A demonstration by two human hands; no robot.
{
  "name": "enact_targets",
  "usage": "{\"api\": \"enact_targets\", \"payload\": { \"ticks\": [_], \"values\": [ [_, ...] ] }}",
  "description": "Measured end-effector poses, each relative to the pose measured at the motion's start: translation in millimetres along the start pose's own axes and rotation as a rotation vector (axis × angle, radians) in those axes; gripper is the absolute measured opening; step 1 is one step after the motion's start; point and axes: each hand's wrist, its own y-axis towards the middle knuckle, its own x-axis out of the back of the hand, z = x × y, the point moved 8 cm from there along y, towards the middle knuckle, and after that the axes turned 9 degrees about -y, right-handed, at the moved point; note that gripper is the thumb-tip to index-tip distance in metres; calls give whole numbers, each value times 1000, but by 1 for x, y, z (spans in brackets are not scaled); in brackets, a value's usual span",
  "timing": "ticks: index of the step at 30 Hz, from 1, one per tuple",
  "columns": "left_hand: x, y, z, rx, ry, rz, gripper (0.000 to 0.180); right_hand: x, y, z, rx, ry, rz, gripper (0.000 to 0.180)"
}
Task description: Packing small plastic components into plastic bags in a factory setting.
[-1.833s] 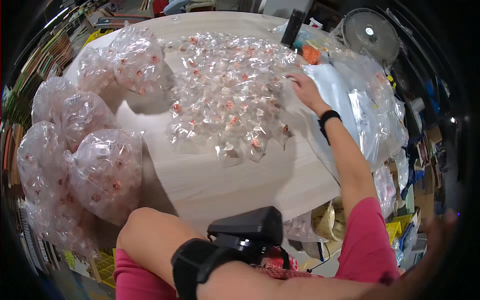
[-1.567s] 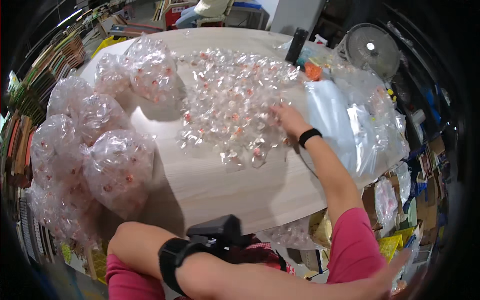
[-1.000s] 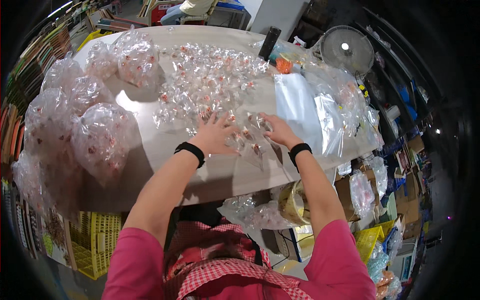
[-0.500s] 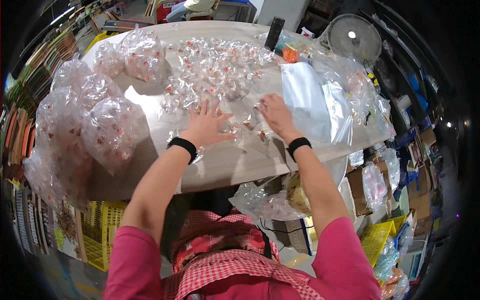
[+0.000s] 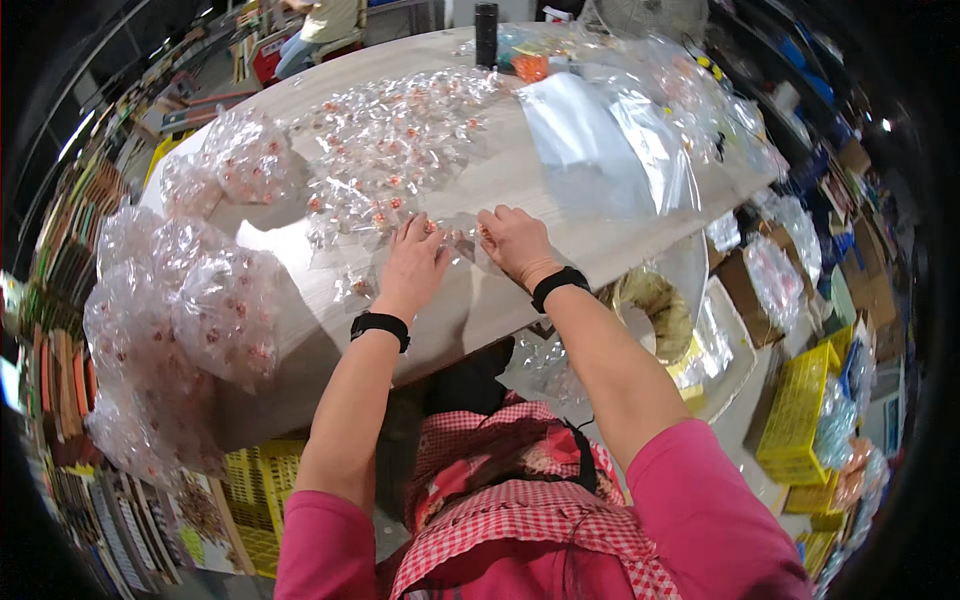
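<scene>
On the pale table, small clear packets with orange-red bits inside lie in a wide loose pile [image 5: 385, 150]. My left hand [image 5: 408, 268] rests palm down at the pile's near edge, its fingers stretched forward and touching a packet [image 5: 431, 227]. Just to its right, my right hand [image 5: 517, 243] is curled, with small clear packets [image 5: 486, 236] at its fingertips. How many it holds is hidden. More loose packets [image 5: 458, 244] lie between the two hands, and another packet [image 5: 352, 285] sits left of my left wrist.
Large filled clear bags [image 5: 225, 310] crowd the table's left side. Flat clear plastic bags [image 5: 585, 145] lie at right. Behind stand a black cylinder [image 5: 486, 35], an orange item [image 5: 530, 66] and a fan [image 5: 645, 15]. A yellow crate [image 5: 800, 425] stands below right. A person [image 5: 325, 25] sits beyond the table.
My left hand's spread fingers have drawn closer together. My right hand has moved left toward it and curled more. The view has shifted and tilted.
</scene>
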Motion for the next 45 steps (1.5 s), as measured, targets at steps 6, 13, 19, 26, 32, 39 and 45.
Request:
{"api": "enact_targets", "payload": {
  "ticks": [6,13,19,26,32,39,45],
  "values": [
    [-3,3,-14,-71,-194,63,38,17,-27,-39,-110,124,-58,9],
    [25,19,-13,-50,-484,-11,49,82,-97,-116,-369,29,-97,11],
    [90,-1,0,28,-326,220,49,109,-185,-159,-519,45,-99,21],
    [98,-80,-21,166,-287,306,60,101,-197,-139,-518,-153,49,41],
    [53,-71,-4,109,-192,238,70,67,-69,-49,-138,358,-139,51],
    [29,-41,-3,91,-237,256,46,-3,-2,53,76,355,182,68],
    [35,-39,-4,-20,-256,173,29,8,-29,72,183,467,22,43]
  ]
}}
